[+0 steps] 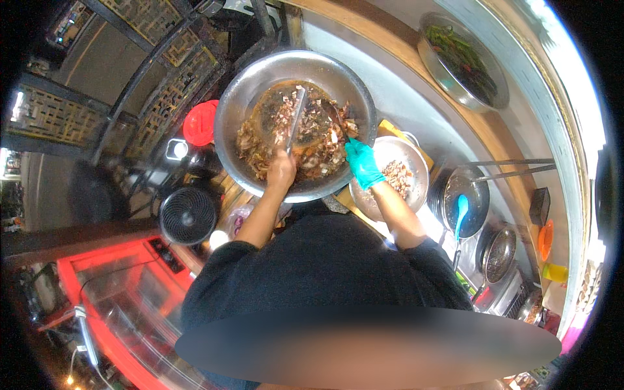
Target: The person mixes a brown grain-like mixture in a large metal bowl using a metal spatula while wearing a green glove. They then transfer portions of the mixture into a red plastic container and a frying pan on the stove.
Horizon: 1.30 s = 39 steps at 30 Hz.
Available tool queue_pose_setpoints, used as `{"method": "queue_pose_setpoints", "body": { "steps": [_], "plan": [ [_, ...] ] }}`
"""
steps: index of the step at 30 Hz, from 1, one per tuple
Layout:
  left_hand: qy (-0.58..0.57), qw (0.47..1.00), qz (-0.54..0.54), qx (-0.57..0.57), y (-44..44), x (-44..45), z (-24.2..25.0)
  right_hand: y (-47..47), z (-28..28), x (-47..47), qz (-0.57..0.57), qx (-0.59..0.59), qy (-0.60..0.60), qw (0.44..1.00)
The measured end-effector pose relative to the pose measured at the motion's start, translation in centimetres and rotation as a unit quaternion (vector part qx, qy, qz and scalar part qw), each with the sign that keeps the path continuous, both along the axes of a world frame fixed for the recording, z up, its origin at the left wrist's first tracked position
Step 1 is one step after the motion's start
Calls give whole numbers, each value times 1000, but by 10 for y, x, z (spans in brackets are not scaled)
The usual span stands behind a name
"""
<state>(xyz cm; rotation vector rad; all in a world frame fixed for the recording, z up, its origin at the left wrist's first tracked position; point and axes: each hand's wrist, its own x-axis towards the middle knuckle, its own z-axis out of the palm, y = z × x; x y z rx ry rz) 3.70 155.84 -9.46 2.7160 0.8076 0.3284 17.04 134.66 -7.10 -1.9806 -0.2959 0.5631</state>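
A large metal basin (369,109) lies before me with chopped, brownish meat-like food (317,158) and dark liquid in it. My bare left hand (282,168) grips the handle of a broad, flat metal blade (298,114), which looks like a knife or a spatula. Pieces of food lie around that blade. At the basin's right rim, my right hand (361,161) wears a teal glove and is closed around a dark, slim tool (336,115) that reaches into the food; its kind is hard to make out. Below the gloved hand, a smaller metal bowl (360,199) holds chopped pieces (397,176).
Right of me are a dark pan (480,207) with a blue spoon (462,209), and another pan (500,253). A metal bowl of green vegetables (458,58) sits on the ledge. To my left are a red plastic item (200,123), a black fan (188,215) and a red-framed glass case (122,292).
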Motion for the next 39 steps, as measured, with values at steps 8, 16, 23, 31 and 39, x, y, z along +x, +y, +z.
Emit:
{"method": "queue_pose_setpoints", "body": {
  "steps": [8,16,23,31,39],
  "plan": [
    [-25,996,55,-64,-12,-2,-12,-31,1,9,22,15,-133,991],
    [41,988,85,-120,-26,4,-10,-35,24,17,-1,-69,6,998],
    [36,994,29,-95,18,3,1,-37,8,6,68,-103,-148,981],
    [83,981,120,-127,-16,-5,-32,-18,11,-26,233,-202,-246,919],
    [42,983,103,-148,9,-12,13,38,-20,19,126,-188,-294,929]
  ]
}}
